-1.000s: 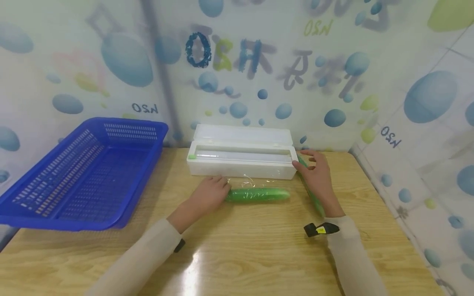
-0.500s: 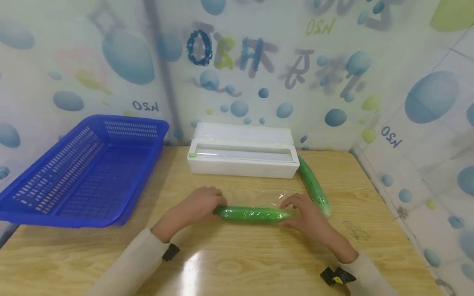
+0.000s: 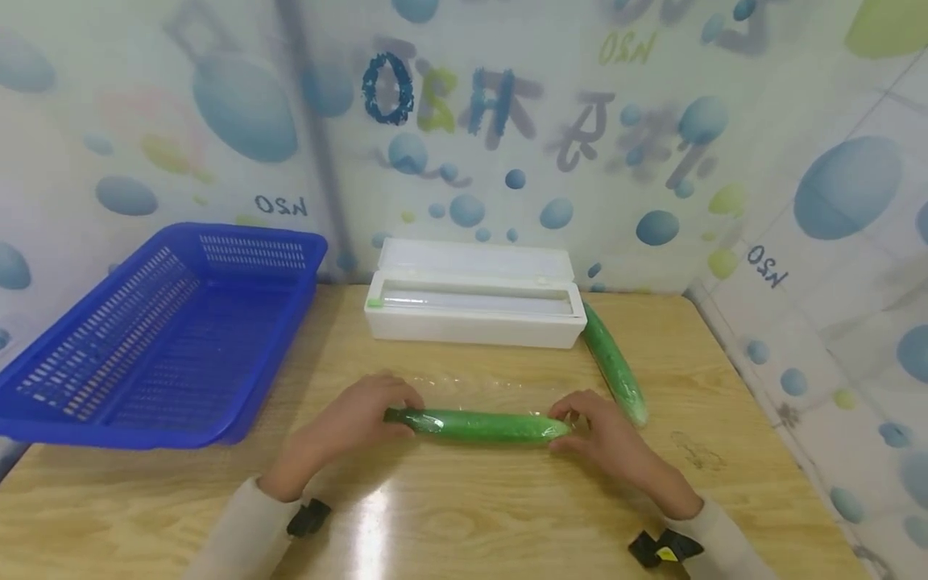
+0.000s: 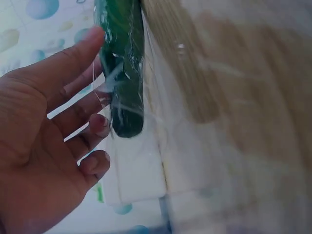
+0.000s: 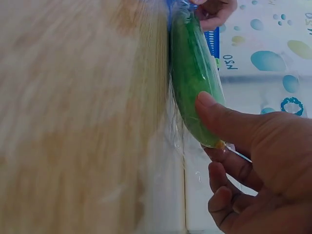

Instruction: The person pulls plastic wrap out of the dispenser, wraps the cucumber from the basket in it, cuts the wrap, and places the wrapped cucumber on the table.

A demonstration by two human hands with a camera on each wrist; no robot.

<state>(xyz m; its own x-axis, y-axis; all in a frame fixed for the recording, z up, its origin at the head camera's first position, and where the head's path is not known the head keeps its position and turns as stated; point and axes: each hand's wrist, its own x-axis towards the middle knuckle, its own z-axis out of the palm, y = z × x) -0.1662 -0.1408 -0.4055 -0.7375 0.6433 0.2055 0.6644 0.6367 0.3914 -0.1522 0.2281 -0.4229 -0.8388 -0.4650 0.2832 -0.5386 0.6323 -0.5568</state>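
A green cucumber point(image 3: 478, 427) in clear plastic film lies crosswise in front of me in the head view. My left hand point(image 3: 358, 415) holds its dark left end between thumb and fingers. At the paler right end, my right hand point(image 3: 605, 435) pinches the tip. The right wrist view has the thumb point(image 5: 212, 105) pressed on the wrapped skin, with fingers behind the tip. Loose film point(image 3: 471, 387) spreads on the table just behind the cucumber. In the left wrist view, film drapes past the cucumber's dark end point(image 4: 127, 114) beside the fingers.
Behind the film stands a white cling film dispenser point(image 3: 474, 332), lid raised, a roll inside. A second cucumber point(image 3: 612, 362) lies slanted by its right end. A blue plastic basket point(image 3: 188, 354) occupies the table's left side. A patterned wall point(image 3: 464, 177) rises behind the wooden table point(image 3: 464, 515).
My right hand has left the slanted cucumber beside the dispenser and taken the front cucumber's right end. That cucumber has come nearer to me, and my left hand has moved left along it.
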